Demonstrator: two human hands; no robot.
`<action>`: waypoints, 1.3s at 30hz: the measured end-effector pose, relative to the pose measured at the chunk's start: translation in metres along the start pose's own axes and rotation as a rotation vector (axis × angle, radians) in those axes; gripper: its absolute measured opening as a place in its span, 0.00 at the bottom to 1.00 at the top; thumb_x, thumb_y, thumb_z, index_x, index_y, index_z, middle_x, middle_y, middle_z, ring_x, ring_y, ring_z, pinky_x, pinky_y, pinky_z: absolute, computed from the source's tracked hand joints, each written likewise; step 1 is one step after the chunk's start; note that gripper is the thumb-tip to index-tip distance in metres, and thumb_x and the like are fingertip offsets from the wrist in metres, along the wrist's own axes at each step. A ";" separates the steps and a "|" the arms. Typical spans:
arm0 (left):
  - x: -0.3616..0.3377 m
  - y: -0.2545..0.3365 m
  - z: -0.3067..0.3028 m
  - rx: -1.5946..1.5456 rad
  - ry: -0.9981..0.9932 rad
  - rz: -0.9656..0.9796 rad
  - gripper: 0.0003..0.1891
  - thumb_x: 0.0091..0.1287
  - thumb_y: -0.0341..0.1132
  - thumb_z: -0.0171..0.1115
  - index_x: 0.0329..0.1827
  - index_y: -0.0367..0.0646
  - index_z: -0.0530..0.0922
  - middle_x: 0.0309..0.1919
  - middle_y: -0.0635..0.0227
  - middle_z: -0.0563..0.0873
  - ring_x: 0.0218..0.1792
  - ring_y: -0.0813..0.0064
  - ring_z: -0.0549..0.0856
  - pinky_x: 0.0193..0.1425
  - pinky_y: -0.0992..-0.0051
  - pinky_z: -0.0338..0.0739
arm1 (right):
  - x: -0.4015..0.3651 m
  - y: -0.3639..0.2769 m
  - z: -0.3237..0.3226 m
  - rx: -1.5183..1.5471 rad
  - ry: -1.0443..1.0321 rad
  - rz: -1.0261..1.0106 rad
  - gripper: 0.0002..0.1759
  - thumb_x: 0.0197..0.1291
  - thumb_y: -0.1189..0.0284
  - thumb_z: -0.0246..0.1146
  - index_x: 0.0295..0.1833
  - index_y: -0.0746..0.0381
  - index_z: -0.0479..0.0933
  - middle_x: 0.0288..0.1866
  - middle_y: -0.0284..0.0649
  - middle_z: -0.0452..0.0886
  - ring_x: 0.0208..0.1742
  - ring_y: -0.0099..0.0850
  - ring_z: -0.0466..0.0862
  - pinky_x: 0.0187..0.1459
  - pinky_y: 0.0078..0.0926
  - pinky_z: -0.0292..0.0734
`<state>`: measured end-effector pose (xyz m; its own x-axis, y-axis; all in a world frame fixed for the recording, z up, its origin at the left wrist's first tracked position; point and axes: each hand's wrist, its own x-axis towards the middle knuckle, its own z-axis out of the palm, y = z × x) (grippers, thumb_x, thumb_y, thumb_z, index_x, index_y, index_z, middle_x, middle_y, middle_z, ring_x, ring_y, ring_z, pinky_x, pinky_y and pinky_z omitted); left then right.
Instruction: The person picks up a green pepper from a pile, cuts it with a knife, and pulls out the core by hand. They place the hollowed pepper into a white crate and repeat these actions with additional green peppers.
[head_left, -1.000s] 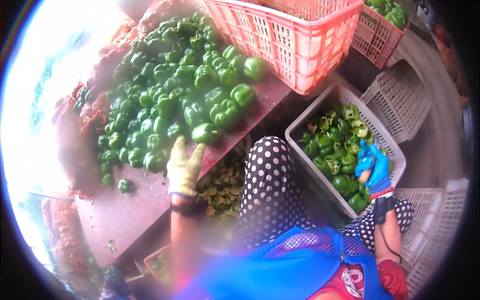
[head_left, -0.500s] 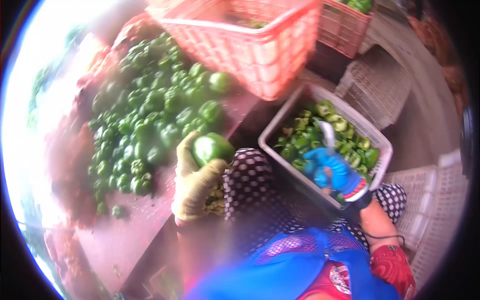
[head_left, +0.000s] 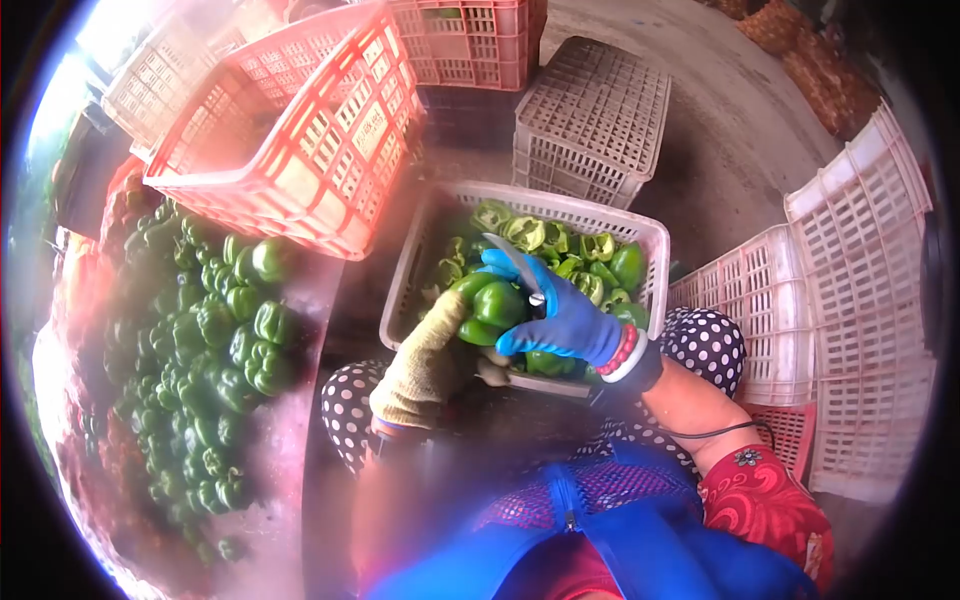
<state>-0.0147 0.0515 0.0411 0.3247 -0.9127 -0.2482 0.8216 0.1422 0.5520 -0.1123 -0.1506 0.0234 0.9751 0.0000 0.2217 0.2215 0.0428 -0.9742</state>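
A whole green pepper is held over the near left part of a pale crate. My left hand, in a cream knitted glove, grips it from the left. In a blue glove, my right hand holds a knife with a curved blade, and its fingers touch the pepper's right side. The blade points up and left above the pepper. Cut green peppers lie in the crate, their pale insides showing.
Whole green peppers are heaped on a pinkish surface at the left. Beyond them stands a tilted orange-red crate. An upturned grey crate sits behind the pale one. White crates stand at the right.
The view has turned right. My left hand has brought its pepper over the crate. My right hand, earlier low over the cut peppers, now meets the pepper with the knife in its grip.
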 end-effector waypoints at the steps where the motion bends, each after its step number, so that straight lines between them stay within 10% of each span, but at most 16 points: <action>1: 0.004 -0.003 0.027 0.031 0.122 0.083 0.32 0.75 0.53 0.63 0.72 0.37 0.72 0.54 0.58 0.87 0.47 0.65 0.89 0.48 0.68 0.86 | 0.001 0.007 -0.004 -0.101 -0.035 -0.021 0.58 0.52 0.66 0.83 0.84 0.60 0.56 0.82 0.46 0.65 0.80 0.35 0.67 0.77 0.35 0.63; 7: 0.007 0.001 -0.001 0.233 0.151 0.262 0.34 0.70 0.44 0.71 0.73 0.35 0.69 0.59 0.57 0.84 0.54 0.64 0.88 0.50 0.66 0.88 | -0.005 -0.005 0.002 -0.581 0.113 0.012 0.55 0.56 0.68 0.79 0.83 0.64 0.55 0.68 0.51 0.75 0.64 0.44 0.80 0.63 0.41 0.76; 17: 0.006 -0.003 0.012 0.540 0.484 0.312 0.41 0.60 0.38 0.81 0.71 0.31 0.67 0.56 0.52 0.83 0.50 0.67 0.88 0.46 0.67 0.91 | -0.007 0.013 0.030 -0.878 0.164 -0.081 0.48 0.64 0.75 0.63 0.84 0.69 0.45 0.69 0.69 0.71 0.65 0.63 0.78 0.65 0.51 0.76; 34: 0.025 -0.031 0.008 0.450 0.519 0.356 0.42 0.55 0.33 0.85 0.69 0.35 0.67 0.53 0.58 0.83 0.48 0.69 0.86 0.47 0.72 0.88 | -0.014 0.019 0.034 -0.725 0.263 0.258 0.48 0.60 0.78 0.65 0.82 0.71 0.48 0.72 0.67 0.69 0.69 0.63 0.74 0.70 0.49 0.72; 37: 0.031 -0.040 0.005 0.687 0.537 0.467 0.41 0.54 0.33 0.85 0.68 0.35 0.68 0.53 0.58 0.83 0.48 0.70 0.86 0.47 0.73 0.88 | -0.020 0.026 0.033 -0.848 0.264 0.428 0.52 0.57 0.77 0.66 0.83 0.69 0.46 0.69 0.68 0.71 0.59 0.62 0.81 0.58 0.51 0.80; 39: 0.031 -0.040 0.004 0.665 0.525 0.446 0.42 0.54 0.31 0.85 0.69 0.35 0.68 0.54 0.58 0.83 0.49 0.69 0.86 0.47 0.73 0.88 | -0.023 0.037 0.027 -0.952 0.285 0.133 0.50 0.58 0.76 0.65 0.83 0.67 0.47 0.66 0.66 0.74 0.57 0.62 0.82 0.57 0.51 0.80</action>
<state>-0.0396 0.0161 0.0147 0.8448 -0.5159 -0.1418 0.1896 0.0408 0.9810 -0.1268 -0.1220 -0.0170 0.9307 -0.2981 0.2119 -0.0957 -0.7578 -0.6455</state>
